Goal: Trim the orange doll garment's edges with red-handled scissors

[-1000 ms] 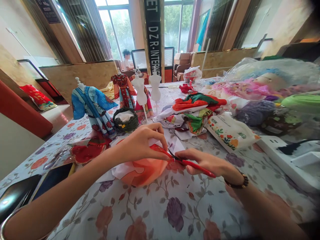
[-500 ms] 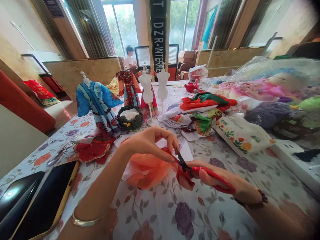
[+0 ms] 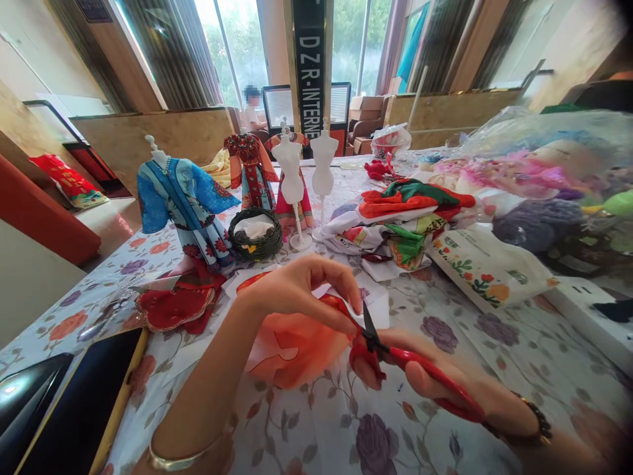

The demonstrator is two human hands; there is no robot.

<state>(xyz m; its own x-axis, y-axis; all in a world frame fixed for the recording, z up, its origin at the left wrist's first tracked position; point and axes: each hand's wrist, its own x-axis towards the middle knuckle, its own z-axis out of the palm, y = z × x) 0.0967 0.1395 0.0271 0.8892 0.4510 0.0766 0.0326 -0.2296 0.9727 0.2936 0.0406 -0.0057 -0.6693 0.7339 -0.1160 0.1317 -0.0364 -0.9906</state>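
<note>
Red-handled scissors (image 3: pixel 440 382) with dark blades are gripped in my right hand (image 3: pixel 420 369), the blades parted and pointing up and to the left. My left hand (image 3: pixel 306 290) pinches the red edge of a sheer orange fabric piece (image 3: pixel 301 349), close to the blades. That fabric spreads below my left palm, over white material on the flowered tablecloth. Whether the blades touch the cloth is hard to make out. A tiny dark scrap (image 3: pixel 400 388) lies on the tablecloth below the scissors.
Behind my hands stand white mannequins (image 3: pixel 324 161), a blue-robed figure (image 3: pixel 185 204) and a dark basket (image 3: pixel 256 234). Colourful cloths (image 3: pixel 405 211) and a floral packet (image 3: pixel 489 267) lie right. A phone (image 3: pixel 93 396) is at left; a person (image 3: pixel 252 112) sits far back.
The scissors and my right hand have shifted slightly right and down. My left hand still pinches the fabric. The whole view has shifted a little.
</note>
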